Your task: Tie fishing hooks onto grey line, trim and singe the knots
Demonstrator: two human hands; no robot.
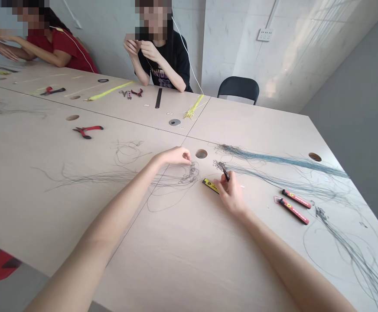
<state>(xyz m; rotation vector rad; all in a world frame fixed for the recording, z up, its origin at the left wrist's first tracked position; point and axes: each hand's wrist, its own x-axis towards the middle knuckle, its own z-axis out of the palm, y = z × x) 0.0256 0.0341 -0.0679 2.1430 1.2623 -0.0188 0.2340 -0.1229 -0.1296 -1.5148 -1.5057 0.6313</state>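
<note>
My left hand (178, 156) is closed in a pinch just above the looped ends of a loose bundle of thin grey wires (189, 174). What its fingers hold, if anything, is too small to make out. In my right hand (232, 197) is a slim black tool (225, 172), its kind unclear, pointing up and left. Its tip is by the curled ends of another bundle of thin strands (219, 164), which trails off to the right. A flat yellow-and-black stick (210, 185) lies partly under the right hand.
Blue-grey strands (273, 159) lie at the right, with two red-and-black sticks (295, 199) nearer me. Red-handled pliers (88, 131) rest at left. Round holes (201, 154) pierce the table (189, 260). Across it, two people (163, 56) work with their hands; a black chair (239, 89) stands beyond.
</note>
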